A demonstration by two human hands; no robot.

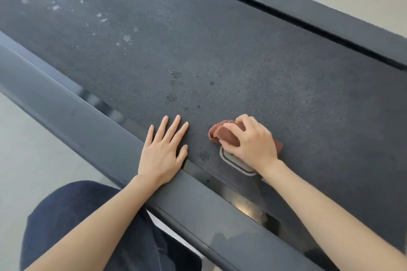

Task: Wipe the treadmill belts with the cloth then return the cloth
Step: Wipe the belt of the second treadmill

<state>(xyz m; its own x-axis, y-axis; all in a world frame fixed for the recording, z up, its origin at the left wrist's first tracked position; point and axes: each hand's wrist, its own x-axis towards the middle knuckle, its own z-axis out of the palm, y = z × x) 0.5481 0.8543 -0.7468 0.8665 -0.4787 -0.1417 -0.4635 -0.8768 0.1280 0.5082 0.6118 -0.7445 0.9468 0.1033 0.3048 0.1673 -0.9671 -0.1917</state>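
From your head camera, your right hand is curled around the bunched reddish-brown cloth, pressing it onto the dark treadmill belt near its closer edge, partly over a pale oval marking. Your left hand lies flat with fingers spread, holding nothing, its palm on the grey side rail and fingertips on the belt. Pale dusty spots dot the belt's far end.

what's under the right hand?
The right hand presses a bunched brown cloth onto the belt. A white outlined mark pokes out; the rest is covered.
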